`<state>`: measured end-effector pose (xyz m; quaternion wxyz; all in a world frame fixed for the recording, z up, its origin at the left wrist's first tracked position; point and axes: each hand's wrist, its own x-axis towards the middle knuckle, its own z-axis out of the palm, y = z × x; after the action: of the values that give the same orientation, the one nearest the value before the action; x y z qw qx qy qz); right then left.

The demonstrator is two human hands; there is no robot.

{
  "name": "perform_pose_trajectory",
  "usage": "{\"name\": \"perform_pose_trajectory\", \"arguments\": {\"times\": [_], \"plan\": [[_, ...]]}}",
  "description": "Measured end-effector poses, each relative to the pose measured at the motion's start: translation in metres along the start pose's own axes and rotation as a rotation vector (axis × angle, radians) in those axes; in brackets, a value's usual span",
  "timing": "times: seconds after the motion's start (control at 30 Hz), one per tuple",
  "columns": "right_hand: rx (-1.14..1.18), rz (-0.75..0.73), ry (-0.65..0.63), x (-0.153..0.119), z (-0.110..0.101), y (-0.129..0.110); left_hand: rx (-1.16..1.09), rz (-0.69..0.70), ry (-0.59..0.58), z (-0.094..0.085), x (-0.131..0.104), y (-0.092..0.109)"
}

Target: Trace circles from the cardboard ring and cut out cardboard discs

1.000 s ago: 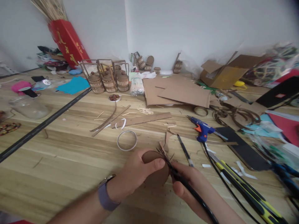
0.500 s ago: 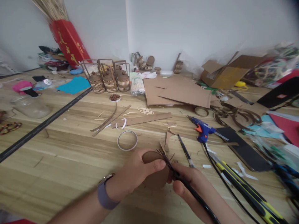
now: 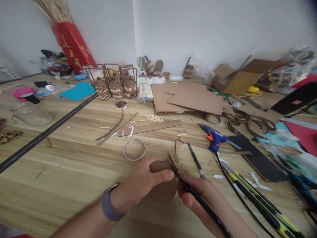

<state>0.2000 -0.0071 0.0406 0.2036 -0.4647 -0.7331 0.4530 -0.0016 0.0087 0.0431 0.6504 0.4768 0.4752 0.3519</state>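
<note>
Between my thumb and fingers, my left hand (image 3: 146, 180) grips a round cardboard disc (image 3: 163, 191), its thumb lying across the upper face. My right hand (image 3: 198, 191) is closed around a pair of dark-handled scissors (image 3: 184, 185). The scissor blades are at the disc's right edge, near my left thumb; whether they touch it I cannot tell. Just beyond the blades lies a torn scrap of cardboard (image 3: 175, 152). A roll of tape (image 3: 134, 149) rests on the table past my left hand, and a pen (image 3: 196, 160) lies beyond my right.
On the right are a blue glue gun (image 3: 213, 136), a dark phone (image 3: 257, 158) and yellow-black utility knives (image 3: 262, 201). Cardboard sheets (image 3: 185, 97) lie at the back, beside small lidded baskets (image 3: 116, 88). A small dish of brown beads (image 3: 121, 104) stands before the baskets.
Both hands have shifted very slightly left in view, along with the whole scene. The scissor blades look a little closer together at the disc's edge.
</note>
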Motion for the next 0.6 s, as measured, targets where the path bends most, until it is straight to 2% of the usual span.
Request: {"name": "perform_pose_trajectory", "arguments": {"times": [0.27, 0.6], "plan": [[0.030, 0.001, -0.013, -0.0017, 0.0015, 0.0057, -0.084, 0.041, -0.070, -0.0006, 0.0012, 0.0009], [0.044, -0.061, -0.049, -0.0003, 0.0010, 0.0021, -0.033, 0.067, -0.130, -0.0011, 0.0004, -0.0028]]}}
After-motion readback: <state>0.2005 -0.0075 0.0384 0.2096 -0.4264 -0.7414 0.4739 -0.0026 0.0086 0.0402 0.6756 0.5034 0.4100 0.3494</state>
